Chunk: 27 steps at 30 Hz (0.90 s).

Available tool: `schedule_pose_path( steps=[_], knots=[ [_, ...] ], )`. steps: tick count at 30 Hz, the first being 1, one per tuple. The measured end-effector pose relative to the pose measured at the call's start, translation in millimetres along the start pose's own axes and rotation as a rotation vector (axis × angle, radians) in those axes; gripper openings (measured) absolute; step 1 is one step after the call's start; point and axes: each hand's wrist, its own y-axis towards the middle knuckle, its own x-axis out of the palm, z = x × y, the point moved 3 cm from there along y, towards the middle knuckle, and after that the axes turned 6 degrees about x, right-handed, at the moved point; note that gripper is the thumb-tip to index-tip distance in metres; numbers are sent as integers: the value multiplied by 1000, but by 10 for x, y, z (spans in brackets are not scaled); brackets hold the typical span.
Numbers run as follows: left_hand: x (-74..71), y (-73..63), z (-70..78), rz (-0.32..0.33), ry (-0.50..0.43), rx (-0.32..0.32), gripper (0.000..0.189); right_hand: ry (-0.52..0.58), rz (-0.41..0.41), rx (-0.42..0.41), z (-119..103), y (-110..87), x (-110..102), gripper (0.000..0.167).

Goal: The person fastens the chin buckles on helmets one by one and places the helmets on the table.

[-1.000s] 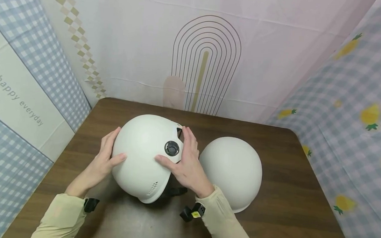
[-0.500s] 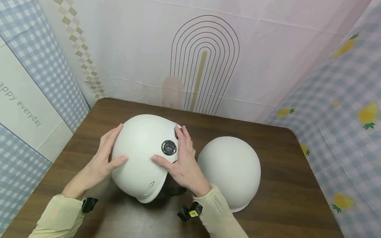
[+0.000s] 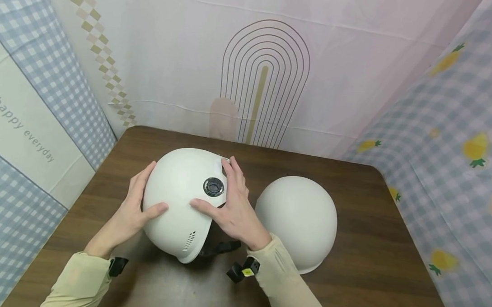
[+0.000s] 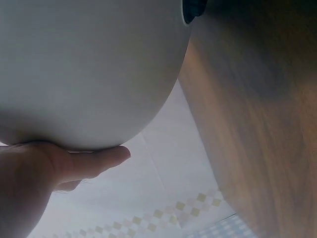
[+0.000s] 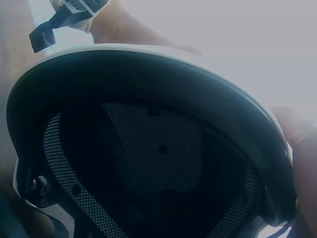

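The helmet (image 3: 176,182) sits left of centre in the frame, tipped over on the tabletop (image 3: 370,216), with its opening turned toward the right side of the picture. Whether its underside bears fully on the wood cannot be told. The left hand (image 3: 132,208) presses its left side, fingers nearly straight along the shell and thumb laid on the near face. The right hand (image 3: 237,212) lies against its right side, fingers extended beside the opening and thumb on the shell just below the black disc (image 3: 213,187). Neither hand is closed into a fist; the helmet is braced between the two. Small vents (image 3: 189,241) show at its lower edge, and a dark strap (image 3: 222,247) trails out toward the centre of the frame. The right wrist view looks into the dark lining (image 5: 163,148).

A white dome (image 3: 296,218) stands right of centre, apart from the helmet, partly behind the right forearm.

The step in hand appears to be steadying or turning the helmet. The next move seems to call for even pressure from both sides, since the smooth, round shell could slip, and for keeping the loose strap from catching underneath.
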Motion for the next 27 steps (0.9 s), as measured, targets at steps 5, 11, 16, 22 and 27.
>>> schedule_pose_path(
  steps=[5, 11, 16, 22, 27],
  knots=[
    [-14, -1, 6, 8, -24, 3, 92, 5, -18, -8, -31, 20, 3, 102],
    [-23, -11, 42, -2, -19, 0, 91, 4, -25, -20, -47, 33, 20, 101],
    [-7, -9, 33, -3, -24, -11, 99, 0, -24, -31, -68, 41, 26, 97],
    [12, 9, 15, 10, 14, -12, 98, -8, -17, -64, -105, 65, 3, 89],
    [-6, 2, -15, 32, -27, -11, 90, 13, -45, -78, -89, 81, -7, 84]
  ],
)
